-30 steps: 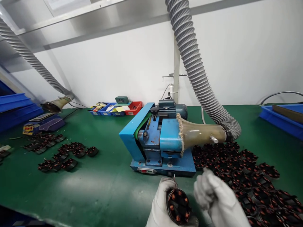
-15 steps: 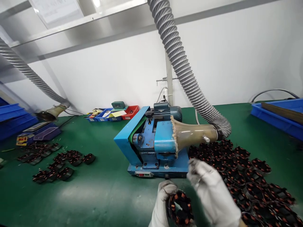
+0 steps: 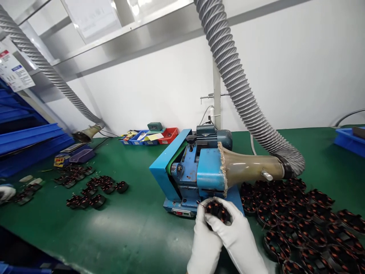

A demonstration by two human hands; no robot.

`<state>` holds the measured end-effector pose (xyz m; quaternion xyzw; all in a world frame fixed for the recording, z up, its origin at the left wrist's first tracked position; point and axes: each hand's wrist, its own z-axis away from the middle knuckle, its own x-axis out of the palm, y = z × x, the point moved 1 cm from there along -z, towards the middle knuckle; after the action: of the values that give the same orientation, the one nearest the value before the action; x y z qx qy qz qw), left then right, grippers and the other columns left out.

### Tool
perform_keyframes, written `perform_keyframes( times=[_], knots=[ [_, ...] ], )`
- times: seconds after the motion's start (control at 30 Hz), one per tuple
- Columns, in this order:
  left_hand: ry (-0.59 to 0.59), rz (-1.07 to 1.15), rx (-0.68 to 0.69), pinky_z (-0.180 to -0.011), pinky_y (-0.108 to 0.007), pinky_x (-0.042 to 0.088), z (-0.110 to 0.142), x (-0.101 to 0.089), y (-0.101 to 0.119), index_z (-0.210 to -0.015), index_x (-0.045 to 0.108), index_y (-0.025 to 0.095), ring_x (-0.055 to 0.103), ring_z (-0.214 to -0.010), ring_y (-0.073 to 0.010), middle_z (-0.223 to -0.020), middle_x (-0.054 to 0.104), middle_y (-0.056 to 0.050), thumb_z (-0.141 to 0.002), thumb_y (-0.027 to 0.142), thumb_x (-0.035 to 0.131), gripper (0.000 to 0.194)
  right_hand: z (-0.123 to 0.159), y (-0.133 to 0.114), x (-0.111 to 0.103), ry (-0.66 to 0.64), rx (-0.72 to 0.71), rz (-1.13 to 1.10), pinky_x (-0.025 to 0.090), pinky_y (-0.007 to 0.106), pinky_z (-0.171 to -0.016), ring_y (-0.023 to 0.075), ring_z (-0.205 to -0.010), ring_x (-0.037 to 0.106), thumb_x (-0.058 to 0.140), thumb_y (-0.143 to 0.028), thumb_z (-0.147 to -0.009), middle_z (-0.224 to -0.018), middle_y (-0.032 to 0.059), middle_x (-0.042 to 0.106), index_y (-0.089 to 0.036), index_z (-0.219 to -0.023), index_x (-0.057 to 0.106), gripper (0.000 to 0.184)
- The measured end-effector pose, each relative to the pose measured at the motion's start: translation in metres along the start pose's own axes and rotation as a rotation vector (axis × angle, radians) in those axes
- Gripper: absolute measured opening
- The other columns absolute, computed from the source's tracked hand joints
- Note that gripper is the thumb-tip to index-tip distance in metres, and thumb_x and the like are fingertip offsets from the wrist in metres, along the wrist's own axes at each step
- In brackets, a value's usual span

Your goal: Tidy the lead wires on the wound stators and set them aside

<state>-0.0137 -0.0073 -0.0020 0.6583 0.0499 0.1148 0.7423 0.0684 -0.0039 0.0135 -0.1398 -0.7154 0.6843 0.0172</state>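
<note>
A round black motor stator with copper windings (image 3: 218,211) is held between my two white-gloved hands, just in front of the blue belt-driven machine (image 3: 211,171). My left hand (image 3: 205,238) is closed on the stator's left side. My right hand (image 3: 232,224) wraps its right side, with the thumb across the near rim. The stator's far edge is close under the machine's blue hood; whether it touches anything there I cannot tell. A translucent funnel (image 3: 251,163) joins the hood to a grey ribbed hose (image 3: 236,76).
Many similar stators (image 3: 296,232) crowd the green table (image 3: 137,236) at right; smaller groups (image 3: 98,201) lie at left. Small blue and red bins (image 3: 168,136) stand behind. Blue trays (image 3: 31,139) are stacked at far left, near another person's gloved hand (image 3: 6,193).
My right hand has come in from the side and now grips the stator with my left. Both hands and the stator have moved up to the machine. The view has swung left.
</note>
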Motion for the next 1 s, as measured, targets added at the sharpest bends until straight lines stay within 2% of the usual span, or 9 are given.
perform_keyframes(
  times=[0.23, 0.5, 0.77, 1.0],
  knots=[
    [-0.071, -0.024, 0.048, -0.084, -0.03, 0.05, -0.011, 0.005, 0.0, -0.102, 0.058, 0.019, 0.066, -0.091, -0.0201, -0.098, 0.072, -0.008, -0.066, 0.007, 0.055, 0.038, -0.012, 0.004, -0.002, -0.009, -0.051, 0.017, 0.052, 0.04, -0.08, 0.0281, -0.087, 0.065, 0.068, -0.035, -0.065, -0.091, 0.0097, 0.07, -0.019, -0.091, 0.069, 0.031],
    [-0.025, -0.046, 0.043, -0.084, -0.03, 0.05, -0.008, 0.004, 0.003, -0.099, 0.058, 0.018, 0.066, -0.092, -0.0201, -0.099, 0.071, -0.009, -0.064, 0.007, 0.053, 0.037, -0.01, 0.002, 0.0, -0.045, -0.052, -0.01, 0.051, 0.04, -0.082, 0.0277, -0.089, 0.065, 0.068, -0.034, -0.066, -0.093, 0.0092, 0.07, -0.02, -0.092, 0.069, 0.03],
    [-0.068, -0.001, 0.08, -0.084, -0.029, 0.051, -0.007, 0.005, 0.009, -0.099, 0.055, 0.018, 0.066, -0.092, -0.0196, -0.099, 0.071, -0.008, -0.062, 0.009, 0.056, 0.038, -0.013, 0.003, 0.001, -0.072, -0.047, -0.011, 0.048, 0.043, -0.086, 0.0285, -0.091, 0.064, 0.066, -0.035, -0.067, -0.095, 0.0101, 0.07, -0.019, -0.093, 0.067, 0.031],
    [-0.038, -0.021, 0.079, -0.086, -0.031, 0.05, -0.011, 0.003, 0.007, -0.097, 0.055, 0.017, 0.065, -0.093, -0.0203, -0.1, 0.07, -0.009, -0.062, 0.008, 0.054, 0.036, -0.013, 0.0, 0.003, -0.044, -0.068, -0.004, 0.05, 0.043, -0.085, 0.0291, -0.091, 0.065, 0.067, -0.036, -0.066, -0.095, 0.0105, 0.071, -0.019, -0.092, 0.069, 0.03]
  ],
)
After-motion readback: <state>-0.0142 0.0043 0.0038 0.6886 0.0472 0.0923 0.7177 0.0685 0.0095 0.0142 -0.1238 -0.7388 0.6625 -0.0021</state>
